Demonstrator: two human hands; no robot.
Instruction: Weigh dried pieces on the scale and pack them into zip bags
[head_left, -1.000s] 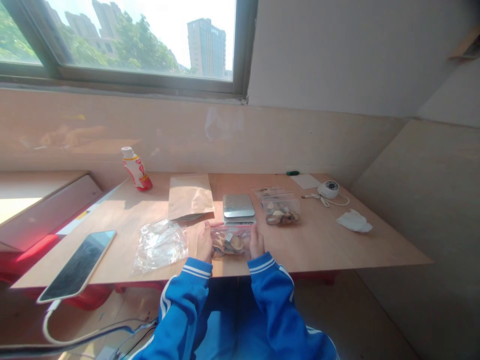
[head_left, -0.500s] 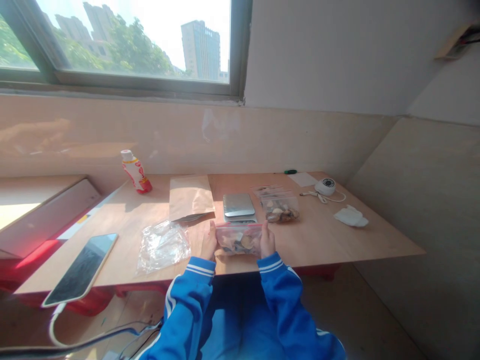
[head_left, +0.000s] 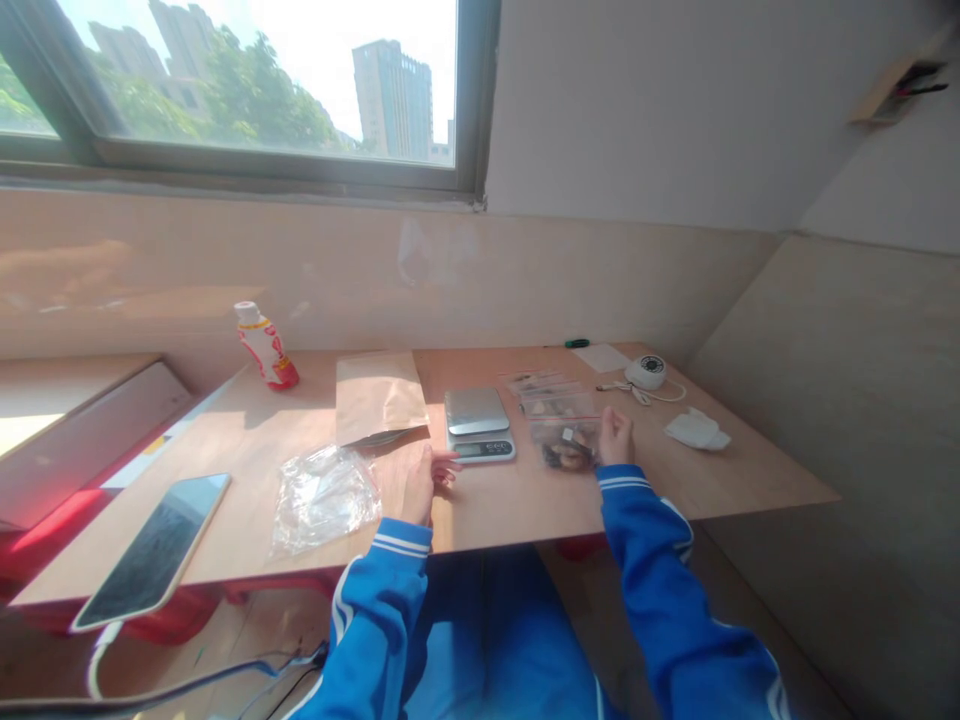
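At the right end of a row of filled bags, my right hand is closed on the edge of a clear zip-lock bag with brown pieces inside. The bag overlaps other zip-lock bags behind it. My left hand holds nothing; its fingers are apart and loosely bent, close to the front left corner of the kitchen scale. The scale has a silver plate and a small display at its front; its plate is bare.
Left of the scale lie a brown paper bag and crumpled clear plastic bags. A phone with a cable overhangs the table's front left edge. A drink bottle stands behind. To the right are a round white device and a tissue.
The zip-lock bag has moved from between both hands to the row on the right, in my right hand. My left hand has let go of it and stayed near the scale, whose display now shows.
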